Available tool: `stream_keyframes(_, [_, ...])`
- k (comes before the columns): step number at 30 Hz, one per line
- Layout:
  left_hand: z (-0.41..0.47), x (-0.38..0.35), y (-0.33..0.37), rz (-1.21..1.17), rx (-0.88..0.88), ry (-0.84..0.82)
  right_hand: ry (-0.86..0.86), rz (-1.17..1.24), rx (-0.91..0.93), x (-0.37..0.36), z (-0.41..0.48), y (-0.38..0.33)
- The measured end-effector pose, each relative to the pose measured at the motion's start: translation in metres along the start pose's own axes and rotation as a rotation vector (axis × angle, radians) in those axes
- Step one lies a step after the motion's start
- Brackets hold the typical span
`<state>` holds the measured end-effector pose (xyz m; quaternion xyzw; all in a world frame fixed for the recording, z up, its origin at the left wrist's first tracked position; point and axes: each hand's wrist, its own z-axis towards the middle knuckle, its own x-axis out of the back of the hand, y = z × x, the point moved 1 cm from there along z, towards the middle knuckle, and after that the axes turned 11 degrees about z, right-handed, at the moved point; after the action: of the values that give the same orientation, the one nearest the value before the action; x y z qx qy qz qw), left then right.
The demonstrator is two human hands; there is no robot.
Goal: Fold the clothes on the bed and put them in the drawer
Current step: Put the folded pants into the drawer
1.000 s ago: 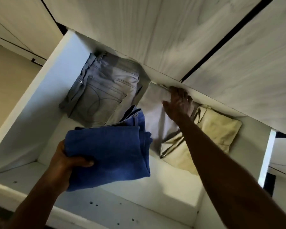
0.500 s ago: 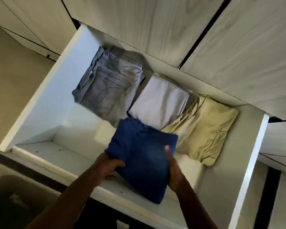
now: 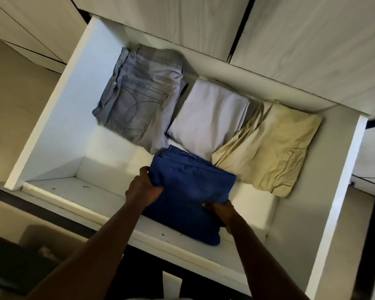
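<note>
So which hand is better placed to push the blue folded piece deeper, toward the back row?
Probably the right hand: it grips the blue folded piece at its near edge, behind the push. The left hand holds the side edge, so it could only steer.

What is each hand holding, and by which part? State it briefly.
Both hold the folded blue garment: the left hand grips its left edge, the right hand its near right corner.

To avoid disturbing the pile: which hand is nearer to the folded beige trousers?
Right. The right hand grips the near corner of the blue garment, below the beige trousers; the left hand grips its left edge, the garment lying between.
</note>
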<state>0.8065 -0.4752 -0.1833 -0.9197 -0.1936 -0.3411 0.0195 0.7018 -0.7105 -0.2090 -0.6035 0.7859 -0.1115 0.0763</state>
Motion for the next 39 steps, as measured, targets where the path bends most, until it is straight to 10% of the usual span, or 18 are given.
stream_keyframes(5, [0.002,0.003,0.006,-0.113,-0.027,-0.048,0.217,0.085,0.217,-0.01,-0.014,0.014])
stream_keyframes(10, [-0.005,0.039,0.004,-0.289,-0.101,-0.334,0.063,0.37,0.186,-0.006,-0.026,0.034])
stream_keyframes(22, [-0.003,0.219,-0.013,0.196,-0.26,0.232,-0.334,0.446,0.152,-0.122,-0.053,-0.052])
stream_keyframes(33, [0.059,0.118,-0.055,-0.156,-0.012,-0.593,0.355,0.153,0.544,-0.077,-0.034,-0.033])
stream_keyframes(39, [0.077,0.055,-0.045,-0.144,-0.047,-0.4,0.503,-0.038,0.36,-0.06,-0.012,0.006])
